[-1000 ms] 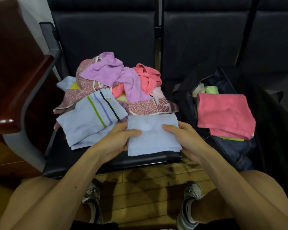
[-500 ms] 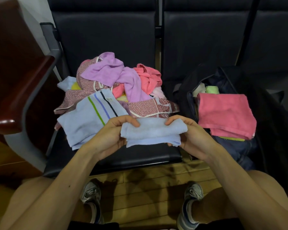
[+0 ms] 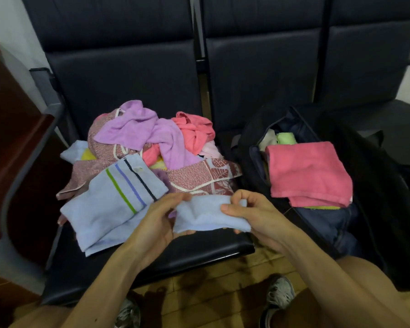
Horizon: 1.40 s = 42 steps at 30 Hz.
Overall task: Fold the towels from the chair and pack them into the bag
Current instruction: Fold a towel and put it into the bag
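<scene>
I am looking down at a row of dark padded chairs (image 3: pixel 128 91) against a pale wall, with a wooden floor (image 3: pixel 211 292) under their front edge. Off to the right of both grips, an open black bag (image 3: pixel 376 185) sits on the next seat. Beyond the grips, towards the chair back, lies a loose pile of towels (image 3: pixel 152 143): purple, coral pink and a patterned reddish one, all tangled together. Just left of the left grip, a light blue towel with green, blue and dark stripes (image 3: pixel 109 204) lies folded on the seat, its near corner touching that wrist. Inside the bag, up and to the right of the right grip, a folded pink towel (image 3: pixel 305 171) rests on top of the other cloths.

Between the two grips is the small blue towel (image 3: pixel 206 216), folded into a thick pad and held above the seat's front edge. My left grip (image 3: pixel 156 223) grasps its left end, thumb on top, fingers beneath. My right grip (image 3: pixel 251 216) pinches the right end, thumb pressed on the cloth, forefinger curled at the upper edge.
</scene>
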Each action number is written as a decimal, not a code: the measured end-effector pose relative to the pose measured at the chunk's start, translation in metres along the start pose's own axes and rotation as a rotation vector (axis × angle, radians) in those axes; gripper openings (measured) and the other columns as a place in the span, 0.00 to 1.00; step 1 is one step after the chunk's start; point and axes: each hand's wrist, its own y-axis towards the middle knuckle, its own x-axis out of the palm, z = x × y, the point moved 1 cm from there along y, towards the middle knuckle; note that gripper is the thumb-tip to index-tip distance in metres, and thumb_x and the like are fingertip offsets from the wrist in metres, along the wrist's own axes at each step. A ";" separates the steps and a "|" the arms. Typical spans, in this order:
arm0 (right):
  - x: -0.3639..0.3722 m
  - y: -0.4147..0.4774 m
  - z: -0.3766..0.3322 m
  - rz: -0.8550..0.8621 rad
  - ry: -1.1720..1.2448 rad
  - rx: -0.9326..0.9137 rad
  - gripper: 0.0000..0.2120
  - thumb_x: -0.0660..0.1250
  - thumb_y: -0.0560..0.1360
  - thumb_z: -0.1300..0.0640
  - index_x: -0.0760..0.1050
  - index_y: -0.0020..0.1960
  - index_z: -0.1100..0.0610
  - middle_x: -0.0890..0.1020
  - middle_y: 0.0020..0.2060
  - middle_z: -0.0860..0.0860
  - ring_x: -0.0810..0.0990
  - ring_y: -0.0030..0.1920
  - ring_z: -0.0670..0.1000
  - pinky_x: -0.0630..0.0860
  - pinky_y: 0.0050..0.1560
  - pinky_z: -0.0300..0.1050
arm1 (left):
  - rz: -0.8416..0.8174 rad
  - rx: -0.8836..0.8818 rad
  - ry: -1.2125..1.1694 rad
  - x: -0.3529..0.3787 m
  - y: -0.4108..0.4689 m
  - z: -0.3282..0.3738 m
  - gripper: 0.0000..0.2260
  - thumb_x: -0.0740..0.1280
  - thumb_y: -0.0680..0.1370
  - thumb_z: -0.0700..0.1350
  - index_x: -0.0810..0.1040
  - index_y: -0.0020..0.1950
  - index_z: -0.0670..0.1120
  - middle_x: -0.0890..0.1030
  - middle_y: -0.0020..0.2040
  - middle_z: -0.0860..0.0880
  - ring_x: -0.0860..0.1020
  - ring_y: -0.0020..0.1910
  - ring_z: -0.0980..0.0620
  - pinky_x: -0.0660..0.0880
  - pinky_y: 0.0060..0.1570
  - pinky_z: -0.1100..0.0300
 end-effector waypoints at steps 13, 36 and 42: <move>-0.044 0.014 -0.019 0.514 0.201 -0.246 0.12 0.77 0.70 0.62 0.80 0.49 0.50 0.83 0.49 0.54 0.84 0.49 0.57 0.83 0.43 0.48 | 0.022 0.032 -0.192 0.099 0.071 -0.013 0.28 0.72 0.71 0.42 0.72 0.70 0.53 0.82 0.60 0.44 0.85 0.48 0.44 0.83 0.38 0.53; -0.255 0.236 -0.032 0.574 -1.011 0.035 0.15 0.72 0.70 0.49 0.77 0.56 0.48 0.78 0.57 0.53 0.79 0.58 0.58 0.77 0.57 0.50 | -0.306 0.554 1.399 0.221 0.424 0.020 0.19 0.77 0.71 0.41 0.80 0.61 0.52 0.82 0.55 0.54 0.79 0.55 0.55 0.74 0.55 0.64; -0.253 0.244 -0.019 0.568 -1.033 0.082 0.09 0.71 0.70 0.48 0.79 0.49 0.47 0.80 0.54 0.54 0.79 0.56 0.58 0.75 0.55 0.46 | -0.283 0.505 1.527 0.213 0.432 0.000 0.20 0.77 0.72 0.47 0.78 0.62 0.48 0.82 0.55 0.47 0.80 0.55 0.47 0.77 0.55 0.49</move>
